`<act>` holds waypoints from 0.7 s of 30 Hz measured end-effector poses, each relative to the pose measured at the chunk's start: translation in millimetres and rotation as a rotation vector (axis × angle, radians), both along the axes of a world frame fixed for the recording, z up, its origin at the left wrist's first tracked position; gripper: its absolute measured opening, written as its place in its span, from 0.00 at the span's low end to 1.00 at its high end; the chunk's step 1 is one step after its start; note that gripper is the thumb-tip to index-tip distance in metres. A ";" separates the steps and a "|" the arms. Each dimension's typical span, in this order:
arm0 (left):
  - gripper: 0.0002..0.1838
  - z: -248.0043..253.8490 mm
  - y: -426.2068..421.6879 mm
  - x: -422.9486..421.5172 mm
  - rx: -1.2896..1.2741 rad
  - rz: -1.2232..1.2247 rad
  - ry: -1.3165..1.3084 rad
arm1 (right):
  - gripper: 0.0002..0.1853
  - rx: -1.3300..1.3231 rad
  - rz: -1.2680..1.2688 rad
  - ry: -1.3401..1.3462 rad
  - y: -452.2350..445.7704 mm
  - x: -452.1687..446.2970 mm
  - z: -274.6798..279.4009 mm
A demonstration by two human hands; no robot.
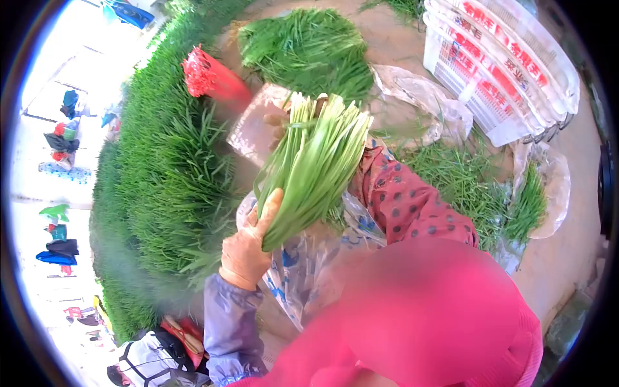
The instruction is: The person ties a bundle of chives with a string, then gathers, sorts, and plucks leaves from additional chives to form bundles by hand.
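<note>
A thick bunch of long, flat-leaved greens, looking like garlic chives (pixel 316 161), is held at a slant in front of my body, its pale cut ends pointing up and away. My left hand (pixel 245 255), in an orange glove, grips the lower leafy part, thumb across the front. The bunch hides most of my right hand (pixel 277 122); some fingers show near the pale ends, closed around it. A red dotted sleeve covers my right arm. Just beyond the bunch is a pale, translucent flat-sided object (pixel 258 126), partly covered.
Dense growing greens (pixel 167 174) line the left side. A red bundle of strips (pixel 209 74) stands beside them. Cut greens (pixel 306 51) lie in a pile ahead, with loose ones (pixel 451 187) to the right. Stacked white crates (pixel 500 71) stand at upper right, near plastic sheeting (pixel 425 97).
</note>
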State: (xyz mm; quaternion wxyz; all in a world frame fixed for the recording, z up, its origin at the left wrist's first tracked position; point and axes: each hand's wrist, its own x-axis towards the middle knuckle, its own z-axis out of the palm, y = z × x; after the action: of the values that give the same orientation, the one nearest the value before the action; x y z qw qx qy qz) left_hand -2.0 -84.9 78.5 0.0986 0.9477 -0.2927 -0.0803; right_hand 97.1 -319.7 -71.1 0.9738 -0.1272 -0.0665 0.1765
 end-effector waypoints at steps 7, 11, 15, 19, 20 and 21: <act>0.52 -89.4 -15.4 -69.6 0.279 0.012 -0.020 | 0.40 0.009 0.110 -0.054 -24.5 -58.9 -0.5; 0.52 -99.1 -16.9 -71.9 0.256 -0.107 0.047 | 0.43 -0.008 0.136 -0.068 -32.2 -79.2 1.1; 0.56 -8.9 15.6 -3.3 -0.092 -0.467 0.534 | 0.43 0.454 0.201 -0.086 -14.8 -73.2 -26.8; 0.66 10.7 55.0 32.0 -0.873 0.013 0.723 | 0.44 0.554 0.325 -0.390 -3.4 -55.5 -10.4; 0.69 17.8 14.4 32.0 -1.003 0.071 0.689 | 0.46 0.582 0.308 -0.349 3.6 -58.5 -1.1; 0.76 14.9 -6.8 35.1 -0.912 0.022 0.727 | 0.46 0.581 0.309 -0.346 4.9 -57.1 14.6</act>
State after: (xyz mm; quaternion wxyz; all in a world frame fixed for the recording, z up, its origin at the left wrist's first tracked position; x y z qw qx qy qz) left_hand 33.1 -91.7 93.4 0.5918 0.7240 -0.2350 -0.2651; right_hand 40.1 -314.8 -56.5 0.9055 0.1383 -0.2958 0.2709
